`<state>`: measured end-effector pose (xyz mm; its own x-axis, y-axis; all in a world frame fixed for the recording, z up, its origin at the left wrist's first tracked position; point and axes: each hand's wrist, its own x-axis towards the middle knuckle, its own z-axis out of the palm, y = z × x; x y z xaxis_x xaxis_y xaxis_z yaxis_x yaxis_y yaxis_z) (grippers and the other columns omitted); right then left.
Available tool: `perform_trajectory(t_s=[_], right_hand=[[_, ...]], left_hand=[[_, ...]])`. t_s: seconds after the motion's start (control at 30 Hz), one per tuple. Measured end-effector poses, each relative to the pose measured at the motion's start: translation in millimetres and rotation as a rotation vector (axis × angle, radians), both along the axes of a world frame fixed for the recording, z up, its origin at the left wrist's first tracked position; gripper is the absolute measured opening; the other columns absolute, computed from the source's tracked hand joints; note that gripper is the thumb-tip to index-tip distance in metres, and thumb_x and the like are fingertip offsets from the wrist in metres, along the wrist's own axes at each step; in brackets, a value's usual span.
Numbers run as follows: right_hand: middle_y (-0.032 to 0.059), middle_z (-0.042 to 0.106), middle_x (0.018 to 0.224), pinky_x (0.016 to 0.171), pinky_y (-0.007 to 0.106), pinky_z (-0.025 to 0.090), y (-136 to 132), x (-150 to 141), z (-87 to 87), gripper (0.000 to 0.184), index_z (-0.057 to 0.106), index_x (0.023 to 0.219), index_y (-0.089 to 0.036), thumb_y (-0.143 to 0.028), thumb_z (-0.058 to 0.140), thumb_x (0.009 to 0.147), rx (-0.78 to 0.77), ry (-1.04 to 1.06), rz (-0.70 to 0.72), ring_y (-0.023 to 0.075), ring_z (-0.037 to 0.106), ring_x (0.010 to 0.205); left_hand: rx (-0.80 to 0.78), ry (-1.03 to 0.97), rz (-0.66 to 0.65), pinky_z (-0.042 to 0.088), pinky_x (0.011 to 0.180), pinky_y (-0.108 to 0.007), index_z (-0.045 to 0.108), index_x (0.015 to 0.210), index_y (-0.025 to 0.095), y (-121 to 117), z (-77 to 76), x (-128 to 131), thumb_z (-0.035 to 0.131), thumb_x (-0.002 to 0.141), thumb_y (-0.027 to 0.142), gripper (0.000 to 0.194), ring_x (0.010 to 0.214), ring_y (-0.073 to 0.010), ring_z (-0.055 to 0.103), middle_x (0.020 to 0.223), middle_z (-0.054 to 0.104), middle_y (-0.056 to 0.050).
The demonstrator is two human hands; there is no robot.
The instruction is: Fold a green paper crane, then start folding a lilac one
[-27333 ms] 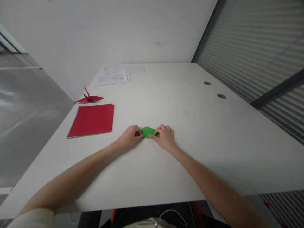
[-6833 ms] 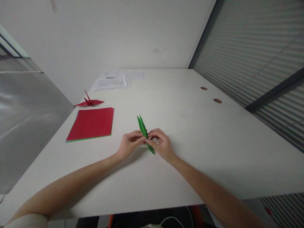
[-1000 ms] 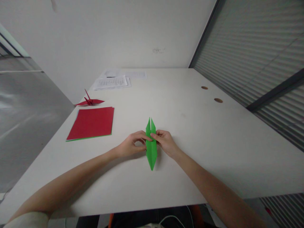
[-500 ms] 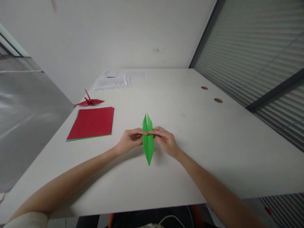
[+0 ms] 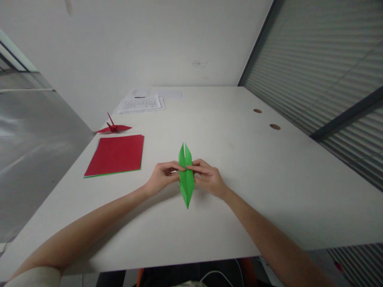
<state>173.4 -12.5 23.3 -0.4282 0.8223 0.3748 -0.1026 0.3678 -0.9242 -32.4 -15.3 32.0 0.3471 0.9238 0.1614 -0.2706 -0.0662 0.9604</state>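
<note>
A green folded origami paper (image 5: 187,185) stands lengthwise between my hands, its single point toward me and two narrow tips, split by a slit, pointing away. My left hand (image 5: 164,175) grips its left edge, fingers laid over the upper face. From the other side my right hand (image 5: 210,177) pinches the right edge, with fingertips meeting the left ones near the paper's middle. Both thumbs are partly hidden at or behind the paper's edges.
To the left lies a stack of square paper (image 5: 116,155), red on top with green beneath. Behind it sits a red origami crane (image 5: 113,127). Written sheets (image 5: 140,103) lie at the back left of the white table (image 5: 215,119). Two round holes (image 5: 275,126) mark its right side.
Hardly anything differs. The green paper has shifted very slightly, and its left lower edge shows a small crease or bulge near my left thumb. Both hands keep their hold.
</note>
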Motion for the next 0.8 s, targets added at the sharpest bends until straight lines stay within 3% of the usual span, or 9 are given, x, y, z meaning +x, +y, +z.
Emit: perform_trajectory(t_s=[0.3, 0.57, 0.8], right_hand=[[0.0047, 0.064, 0.094, 0.080, 0.036, 0.055, -0.6, -7.8, -1.8, 0.020, 0.078, 0.093, -0.035, -0.046, 0.074, 0.076, -0.087, 0.103, -0.100, 0.0188, 0.062, 0.089], [0.0042, 0.062, 0.088, 0.068, 0.031, 0.053, -4.6, -11.5, 0.1, 0.012, 0.079, 0.082, -0.030, -0.036, 0.080, 0.072, -0.037, 0.126, -0.154, 0.0167, 0.061, 0.081], [0.0021, 0.066, 0.084, 0.066, 0.027, 0.052, -6.3, -22.9, -5.2, 0.004, 0.075, 0.074, -0.024, -0.027, 0.078, 0.072, -0.113, 0.244, -0.249, 0.0147, 0.063, 0.078]], left_hand=[[0.082, 0.104, 0.058, 0.056, 0.075, -0.030, 0.073, 0.086, 0.016, -2.8, 0.7, 2.4, 0.083, 0.069, 0.035, 0.027, 0.079, -0.0170, 0.067, 0.088, 0.069, -0.007], [0.258, 0.129, 0.065, 0.056, 0.073, -0.028, 0.074, 0.077, 0.016, -2.7, 3.2, 1.5, 0.079, 0.075, 0.034, 0.019, 0.081, -0.0172, 0.067, 0.087, 0.070, -0.009], [0.252, 0.125, 0.125, 0.057, 0.069, -0.025, 0.073, 0.079, 0.017, -3.6, -0.8, 4.4, 0.075, 0.079, 0.028, 0.012, 0.077, -0.0139, 0.067, 0.084, 0.070, -0.005]])
